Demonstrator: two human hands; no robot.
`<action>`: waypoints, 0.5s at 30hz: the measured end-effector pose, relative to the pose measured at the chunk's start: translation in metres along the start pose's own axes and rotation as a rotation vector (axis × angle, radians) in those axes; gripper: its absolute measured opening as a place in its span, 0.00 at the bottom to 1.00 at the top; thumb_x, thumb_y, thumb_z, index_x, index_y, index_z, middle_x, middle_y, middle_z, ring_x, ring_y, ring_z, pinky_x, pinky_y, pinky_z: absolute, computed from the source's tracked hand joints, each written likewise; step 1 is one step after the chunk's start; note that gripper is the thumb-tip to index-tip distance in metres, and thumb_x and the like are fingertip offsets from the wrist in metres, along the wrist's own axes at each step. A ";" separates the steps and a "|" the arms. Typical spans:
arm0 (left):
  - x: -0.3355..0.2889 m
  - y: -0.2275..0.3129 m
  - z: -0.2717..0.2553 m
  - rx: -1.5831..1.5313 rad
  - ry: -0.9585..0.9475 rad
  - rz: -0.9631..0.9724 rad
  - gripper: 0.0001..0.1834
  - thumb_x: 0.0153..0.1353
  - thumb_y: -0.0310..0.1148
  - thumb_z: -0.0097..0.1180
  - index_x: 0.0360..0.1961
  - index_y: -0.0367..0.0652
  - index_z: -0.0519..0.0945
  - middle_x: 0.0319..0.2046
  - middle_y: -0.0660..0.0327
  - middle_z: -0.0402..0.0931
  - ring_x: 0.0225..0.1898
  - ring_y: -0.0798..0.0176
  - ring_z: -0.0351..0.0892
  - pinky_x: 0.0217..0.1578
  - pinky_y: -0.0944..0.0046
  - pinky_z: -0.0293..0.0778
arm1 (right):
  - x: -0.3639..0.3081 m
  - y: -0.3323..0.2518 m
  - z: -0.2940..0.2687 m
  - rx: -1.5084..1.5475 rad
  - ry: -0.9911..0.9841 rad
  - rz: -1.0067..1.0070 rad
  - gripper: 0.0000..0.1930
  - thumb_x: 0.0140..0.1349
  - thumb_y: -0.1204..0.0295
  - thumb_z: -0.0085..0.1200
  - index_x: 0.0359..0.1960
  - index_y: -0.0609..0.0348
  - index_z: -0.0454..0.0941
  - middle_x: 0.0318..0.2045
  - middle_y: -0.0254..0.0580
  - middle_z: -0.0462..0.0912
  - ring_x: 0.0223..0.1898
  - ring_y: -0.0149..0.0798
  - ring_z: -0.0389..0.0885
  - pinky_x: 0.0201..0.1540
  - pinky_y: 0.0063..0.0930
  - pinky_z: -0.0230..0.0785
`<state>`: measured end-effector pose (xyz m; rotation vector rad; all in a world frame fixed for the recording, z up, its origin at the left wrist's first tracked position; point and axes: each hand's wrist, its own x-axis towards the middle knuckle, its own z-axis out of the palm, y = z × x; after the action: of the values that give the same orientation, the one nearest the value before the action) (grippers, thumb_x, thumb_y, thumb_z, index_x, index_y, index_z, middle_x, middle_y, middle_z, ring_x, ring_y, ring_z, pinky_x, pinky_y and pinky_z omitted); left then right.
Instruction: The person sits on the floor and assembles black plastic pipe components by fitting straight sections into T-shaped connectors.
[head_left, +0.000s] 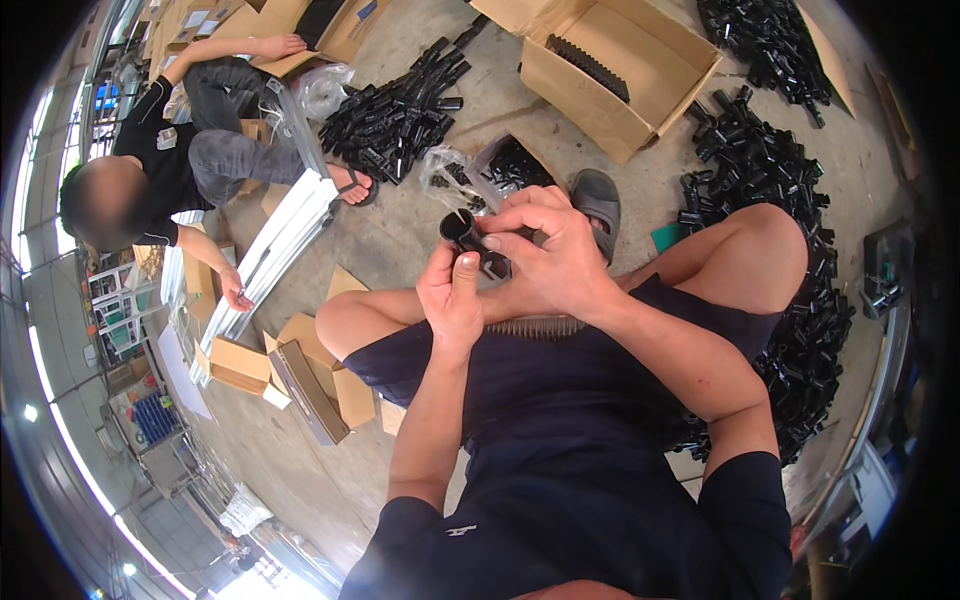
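Above my crossed legs, a short black tubular fitting [459, 226] is held with its round open end facing up. My left hand [450, 302] is closed around its lower part, thumb raised along the side. From the right, my right hand [556, 258] pinches at the fitting's side with thumb and fingers; whether a smaller part sits between them is hidden. Just beyond my hands lies an open container with a plastic liner [510, 165] and small black parts in it. A row of thin bristle-like spikes [535, 328] shows in my lap below the right wrist.
Black fittings form a large pile [760, 190] on my right and another heap [400, 115] ahead. An open cardboard box [590, 105] stands ahead; smaller cartons [320, 385] lie left. A seated co-worker [165, 165] is at the left near long pale metal profiles [270, 250].
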<state>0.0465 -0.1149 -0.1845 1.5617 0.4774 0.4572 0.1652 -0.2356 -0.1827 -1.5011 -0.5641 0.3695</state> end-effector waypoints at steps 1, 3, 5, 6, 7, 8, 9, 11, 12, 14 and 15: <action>0.000 0.001 0.000 0.005 0.001 0.000 0.22 0.75 0.38 0.55 0.60 0.31 0.77 0.52 0.59 0.80 0.55 0.66 0.75 0.62 0.62 0.67 | -0.002 0.000 0.001 0.028 -0.002 0.022 0.10 0.53 0.76 0.68 0.38 0.55 0.90 0.35 0.37 0.83 0.43 0.42 0.75 0.49 0.33 0.67; -0.001 0.004 0.000 0.000 0.003 0.002 0.22 0.75 0.38 0.55 0.60 0.30 0.77 0.53 0.58 0.80 0.56 0.65 0.75 0.63 0.62 0.67 | -0.005 0.000 0.004 0.062 -0.004 0.035 0.10 0.54 0.76 0.68 0.39 0.56 0.90 0.35 0.37 0.83 0.43 0.42 0.75 0.50 0.34 0.67; 0.000 0.006 0.002 -0.022 0.001 0.001 0.22 0.75 0.38 0.55 0.60 0.30 0.77 0.53 0.58 0.80 0.56 0.65 0.75 0.63 0.61 0.67 | -0.006 0.001 0.005 0.071 0.001 0.020 0.10 0.54 0.76 0.67 0.39 0.56 0.90 0.35 0.38 0.83 0.43 0.41 0.76 0.51 0.35 0.66; 0.000 0.005 0.001 -0.018 0.000 -0.006 0.22 0.75 0.37 0.55 0.60 0.30 0.77 0.53 0.58 0.80 0.57 0.65 0.75 0.63 0.61 0.67 | -0.006 0.000 0.004 0.046 0.000 0.009 0.10 0.55 0.77 0.66 0.39 0.56 0.90 0.36 0.38 0.83 0.44 0.41 0.76 0.51 0.35 0.66; -0.001 0.004 -0.001 -0.011 0.001 -0.013 0.22 0.75 0.37 0.55 0.60 0.29 0.77 0.54 0.58 0.80 0.57 0.64 0.75 0.63 0.61 0.67 | -0.006 -0.003 0.003 0.024 -0.002 -0.003 0.10 0.55 0.77 0.66 0.40 0.56 0.90 0.36 0.38 0.84 0.44 0.41 0.77 0.52 0.35 0.66; -0.002 0.004 -0.002 -0.005 0.001 -0.019 0.22 0.75 0.37 0.55 0.61 0.29 0.77 0.54 0.57 0.80 0.57 0.64 0.75 0.63 0.61 0.67 | -0.006 -0.005 0.002 0.002 -0.003 -0.015 0.10 0.55 0.77 0.66 0.40 0.56 0.89 0.36 0.38 0.84 0.44 0.41 0.77 0.52 0.36 0.66; -0.002 0.004 -0.003 0.006 0.000 -0.011 0.22 0.75 0.37 0.55 0.61 0.29 0.77 0.54 0.57 0.80 0.57 0.64 0.76 0.63 0.61 0.67 | -0.006 -0.006 0.003 -0.007 -0.002 -0.020 0.10 0.56 0.77 0.65 0.40 0.56 0.89 0.36 0.38 0.84 0.44 0.42 0.77 0.52 0.36 0.65; -0.001 0.007 0.000 0.022 -0.009 0.005 0.22 0.75 0.37 0.54 0.61 0.29 0.76 0.54 0.57 0.80 0.57 0.64 0.76 0.63 0.61 0.67 | -0.006 -0.007 0.002 -0.034 0.006 -0.030 0.09 0.56 0.76 0.65 0.39 0.56 0.89 0.36 0.37 0.83 0.44 0.42 0.77 0.51 0.36 0.65; -0.001 0.009 0.002 0.032 -0.014 0.006 0.22 0.75 0.37 0.54 0.61 0.29 0.76 0.54 0.57 0.80 0.57 0.64 0.76 0.63 0.61 0.67 | -0.007 -0.007 0.001 -0.078 0.008 -0.052 0.09 0.56 0.76 0.65 0.39 0.55 0.89 0.36 0.37 0.83 0.44 0.43 0.77 0.50 0.36 0.65; -0.002 0.014 0.005 0.055 -0.024 0.010 0.22 0.76 0.37 0.54 0.61 0.29 0.76 0.54 0.56 0.80 0.57 0.63 0.76 0.63 0.61 0.67 | -0.007 -0.006 0.000 -0.166 0.011 -0.101 0.08 0.56 0.75 0.66 0.38 0.55 0.89 0.35 0.36 0.82 0.43 0.43 0.77 0.48 0.37 0.64; -0.001 0.012 0.005 0.042 -0.022 0.015 0.22 0.76 0.37 0.53 0.61 0.29 0.76 0.54 0.56 0.80 0.57 0.63 0.76 0.63 0.61 0.67 | -0.007 -0.006 -0.001 -0.222 0.016 -0.141 0.08 0.56 0.75 0.66 0.38 0.55 0.89 0.35 0.36 0.82 0.43 0.43 0.77 0.47 0.37 0.64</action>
<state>0.0488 -0.1205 -0.1725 1.6105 0.4613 0.4436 0.1587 -0.2406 -0.1772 -1.6644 -0.7120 0.1896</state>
